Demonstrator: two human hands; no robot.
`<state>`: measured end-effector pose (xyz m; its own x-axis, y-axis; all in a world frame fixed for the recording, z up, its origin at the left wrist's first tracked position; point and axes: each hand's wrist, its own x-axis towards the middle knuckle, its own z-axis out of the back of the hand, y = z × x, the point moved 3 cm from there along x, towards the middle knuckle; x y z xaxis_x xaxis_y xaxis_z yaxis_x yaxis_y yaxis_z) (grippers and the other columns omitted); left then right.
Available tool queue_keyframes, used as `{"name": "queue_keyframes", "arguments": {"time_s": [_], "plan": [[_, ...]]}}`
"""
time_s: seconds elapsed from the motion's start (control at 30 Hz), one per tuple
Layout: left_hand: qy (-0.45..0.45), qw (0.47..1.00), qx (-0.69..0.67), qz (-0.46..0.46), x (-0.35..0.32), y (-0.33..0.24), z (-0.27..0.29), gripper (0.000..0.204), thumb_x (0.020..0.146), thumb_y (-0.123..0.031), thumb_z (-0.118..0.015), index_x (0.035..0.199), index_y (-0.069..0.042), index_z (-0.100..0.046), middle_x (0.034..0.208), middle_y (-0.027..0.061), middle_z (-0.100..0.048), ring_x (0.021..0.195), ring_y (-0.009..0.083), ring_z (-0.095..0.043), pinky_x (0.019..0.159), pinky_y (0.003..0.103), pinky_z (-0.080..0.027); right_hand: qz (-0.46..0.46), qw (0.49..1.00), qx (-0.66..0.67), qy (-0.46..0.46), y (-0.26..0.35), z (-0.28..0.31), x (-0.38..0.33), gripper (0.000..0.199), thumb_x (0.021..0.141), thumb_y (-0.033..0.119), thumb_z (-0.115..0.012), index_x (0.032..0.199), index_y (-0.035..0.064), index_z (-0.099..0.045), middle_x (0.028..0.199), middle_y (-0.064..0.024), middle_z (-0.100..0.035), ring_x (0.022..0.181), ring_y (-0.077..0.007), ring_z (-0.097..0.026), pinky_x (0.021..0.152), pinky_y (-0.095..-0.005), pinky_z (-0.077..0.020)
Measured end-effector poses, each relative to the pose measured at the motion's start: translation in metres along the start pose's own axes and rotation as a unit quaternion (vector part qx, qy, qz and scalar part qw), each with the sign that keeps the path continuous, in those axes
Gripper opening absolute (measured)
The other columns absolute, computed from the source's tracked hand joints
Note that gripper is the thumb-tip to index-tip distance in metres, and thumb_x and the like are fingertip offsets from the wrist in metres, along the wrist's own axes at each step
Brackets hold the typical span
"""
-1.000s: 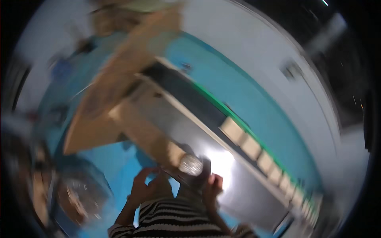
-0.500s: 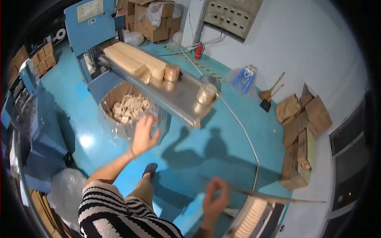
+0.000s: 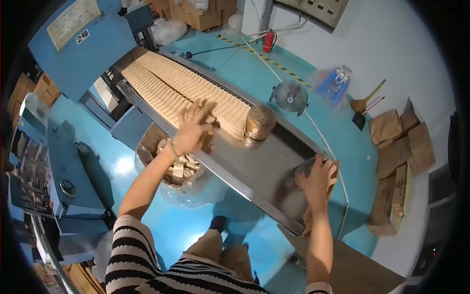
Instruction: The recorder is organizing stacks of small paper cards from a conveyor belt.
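Two long ridged rows of tan folded paper lie side by side on the metal conveyor table. My left hand is at the front end of the nearer row, fingers spread and slightly blurred, seemingly touching the paper. A brown roll-shaped weight wrapped in clear film stands against the end of the farther row. At the table's right end, my right hand is closed around a second film-wrapped roll, mostly hidden by the fingers.
A blue machine stands at the rows' far end. Below the table's near side is a plastic-lined carton of paper scraps. A round fan stands beyond the table. Cardboard boxes line the right wall; a blue cabinet is at left.
The table now appears nearer. My left hand has gone from above the scrap carton to the paper row, and my right hand has risen from the lower right onto the roll at the table's end.
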<state>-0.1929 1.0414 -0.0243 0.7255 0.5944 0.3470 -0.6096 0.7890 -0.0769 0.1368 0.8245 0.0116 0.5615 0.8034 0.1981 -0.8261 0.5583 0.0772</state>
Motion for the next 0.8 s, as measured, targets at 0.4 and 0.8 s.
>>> {"name": "queue_keyframes", "arguments": {"time_s": [0.4,0.8], "plan": [[-0.007,0.984,-0.148,0.102,-0.007,0.023,0.026,0.051,0.073,-0.023,-0.079,0.122,-0.023,-0.064,0.155,0.0104,-0.036,0.146,0.0335,-0.027,0.111,0.056,-0.019,0.220,0.961,0.162,0.026,0.212,-0.026,-0.009,0.075,0.064,0.040,-0.085,0.123,0.0079,-0.052,0.123,-0.0192,-0.046,0.119,-0.0402,-0.043,0.085,-0.0564,-0.0423],[-0.184,0.927,-0.263,0.193,0.038,-0.001,0.051,0.020,0.093,-0.010,-0.060,0.111,-0.003,-0.062,0.127,0.0192,-0.060,0.116,0.0376,-0.056,0.099,0.043,-0.041,0.307,0.837,0.433,0.136,0.248,-0.034,0.008,0.090,0.075,0.022,-0.084,0.145,0.0008,-0.034,0.141,-0.0329,-0.036,0.126,-0.0486,-0.040,0.105,-0.0532,-0.0381]]}}
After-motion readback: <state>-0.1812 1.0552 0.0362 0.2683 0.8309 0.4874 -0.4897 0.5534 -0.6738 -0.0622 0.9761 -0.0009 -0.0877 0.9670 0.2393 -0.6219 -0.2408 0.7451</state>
